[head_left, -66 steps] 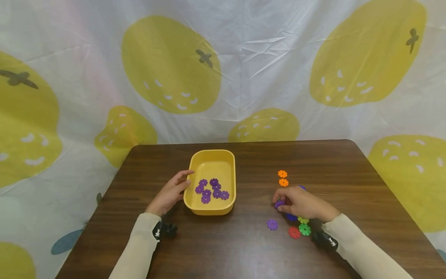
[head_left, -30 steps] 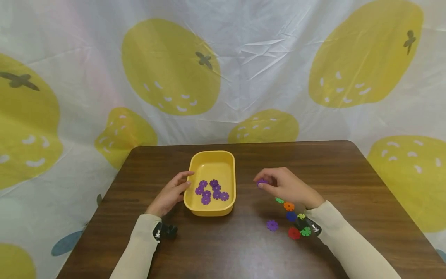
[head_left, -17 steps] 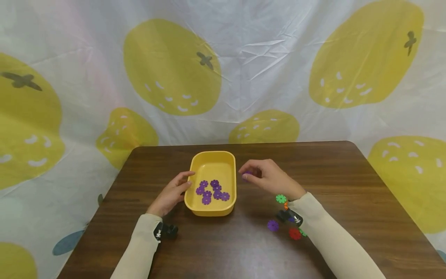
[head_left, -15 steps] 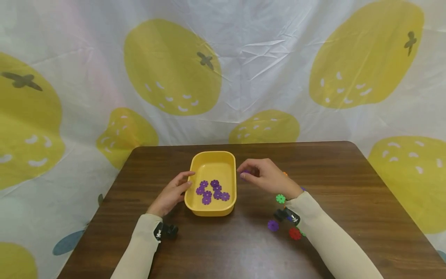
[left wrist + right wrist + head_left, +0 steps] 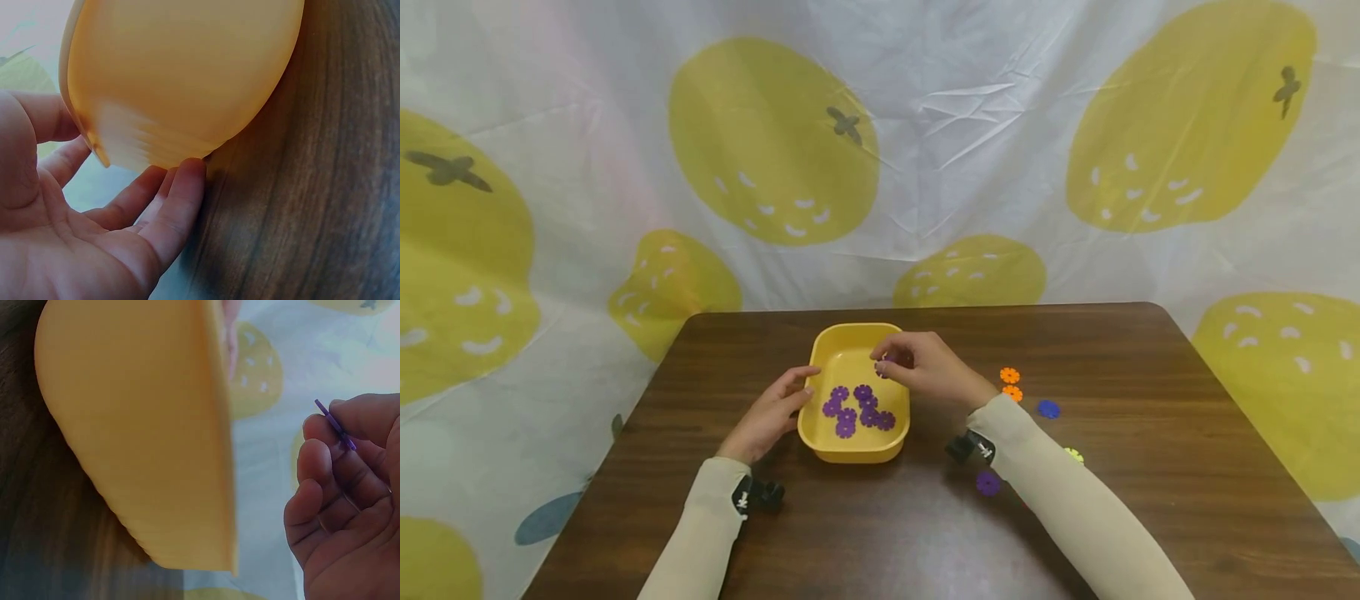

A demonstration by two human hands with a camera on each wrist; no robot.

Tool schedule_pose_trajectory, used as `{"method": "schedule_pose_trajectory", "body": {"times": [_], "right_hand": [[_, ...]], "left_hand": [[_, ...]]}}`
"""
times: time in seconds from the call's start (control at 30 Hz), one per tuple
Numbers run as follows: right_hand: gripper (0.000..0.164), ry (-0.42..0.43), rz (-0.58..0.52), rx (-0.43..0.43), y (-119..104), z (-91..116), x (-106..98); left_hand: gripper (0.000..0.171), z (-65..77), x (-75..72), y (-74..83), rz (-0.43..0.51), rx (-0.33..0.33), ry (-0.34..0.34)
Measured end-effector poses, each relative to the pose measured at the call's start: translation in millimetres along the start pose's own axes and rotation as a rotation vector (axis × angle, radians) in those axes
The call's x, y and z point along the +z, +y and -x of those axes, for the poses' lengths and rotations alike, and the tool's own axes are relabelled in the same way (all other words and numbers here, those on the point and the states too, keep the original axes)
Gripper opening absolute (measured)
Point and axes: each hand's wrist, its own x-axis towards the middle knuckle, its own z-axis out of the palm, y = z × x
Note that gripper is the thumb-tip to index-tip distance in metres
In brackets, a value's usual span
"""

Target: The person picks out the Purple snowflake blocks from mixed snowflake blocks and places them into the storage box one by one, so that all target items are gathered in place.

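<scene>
A yellow plastic bin (image 5: pixel 853 457) stands on the table with several purple snowflake discs (image 5: pixel 846 417) lying in its near half. My left hand (image 5: pixel 769 421) holds the bin's left side; in the left wrist view, its fingers (image 5: pixel 181 194) touch the rim and outer wall. Above the bin's right side, my right hand (image 5: pixel 925 367) pinches a purple snowflake disc (image 5: pixel 337 427) between thumb and index finger, seen edge-on in the right wrist view. Another purple disc (image 5: pixel 988 483) lies on the table near the right wrist.
Two orange discs (image 5: pixel 1011 377), a blue disc (image 5: pixel 1048 409) and a partly covered yellow-green disc (image 5: pixel 1075 455) lie around the right forearm on the wooden table (image 5: pixel 865 533). The sleeve (image 5: pixel 1075 500) covers most of a red disc. A lemon-print cloth (image 5: pixel 910 192) hangs behind.
My right hand has picked up a purple disc from the right of the table and carried it left, over the bin. The left hand has stayed at the bin.
</scene>
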Motion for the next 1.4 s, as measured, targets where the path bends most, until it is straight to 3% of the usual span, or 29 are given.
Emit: {"method": "schedule_pose_trajectory", "body": {"times": [0.23, 0.63, 0.77, 1.4], "right_hand": [[0.013, -0.030, 0.027, -0.019, 11.7, -12.9, 14.3], [0.017, -0.075, 0.142, -0.040, 19.9, -17.5, 32.8], [0.023, -0.080, 0.145, -0.031, 19.0, -16.2, 32.0], [0.018, -0.018, 0.130, -0.049, 4.1, -0.6, 12.3]], "left_hand": [[0.044, -1.4, 0.9, 2.1, 0.008, 0.013, -0.008], [0.045, -1.8, 2.7, 1.1, 0.005, 0.010, -0.017], [0.045, -1.4, 2.7, 1.6, 0.002, 0.010, -0.019], [0.046, -0.7, 0.6, 2.4, -0.022, 0.011, -0.018]]}}
